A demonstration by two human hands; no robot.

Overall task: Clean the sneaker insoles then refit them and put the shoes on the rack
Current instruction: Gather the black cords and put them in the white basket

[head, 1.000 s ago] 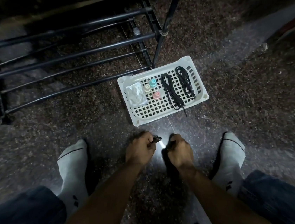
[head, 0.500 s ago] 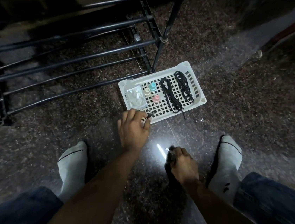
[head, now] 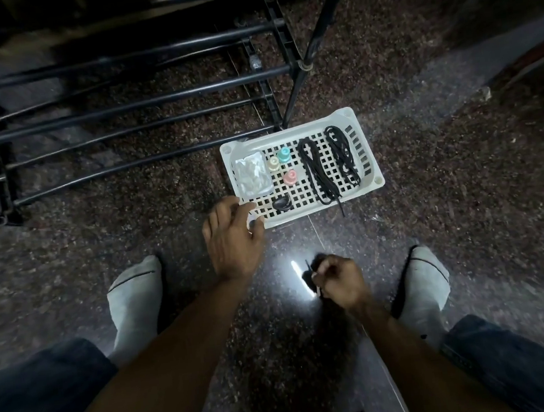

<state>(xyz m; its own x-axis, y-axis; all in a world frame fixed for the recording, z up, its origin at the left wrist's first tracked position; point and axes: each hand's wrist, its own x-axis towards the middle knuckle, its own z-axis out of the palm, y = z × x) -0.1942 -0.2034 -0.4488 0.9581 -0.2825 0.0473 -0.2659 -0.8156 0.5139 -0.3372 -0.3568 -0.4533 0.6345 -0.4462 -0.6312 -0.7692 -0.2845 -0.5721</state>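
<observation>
Looks like a home, a dim entry or hall corner. Speckled polished stone floor [head: 433, 207] underfoot, glare spot near center. Black tube shoe rack [head: 123, 107] at 11 o'clock, bare rails. White plastic basket [head: 369, 161] at 12 o'clock on the floor, with laces [head: 317, 170] and small bottles [head: 283, 155]. Socked feet [head: 135, 299] at 8 and 4 o'clock.

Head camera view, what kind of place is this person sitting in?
Probably a home floor by the shoe storage, perhaps an entryway. A black metal shoe rack stands on polished speckled stone floor, and a white plastic basket holding black laces sits beside it.
</observation>
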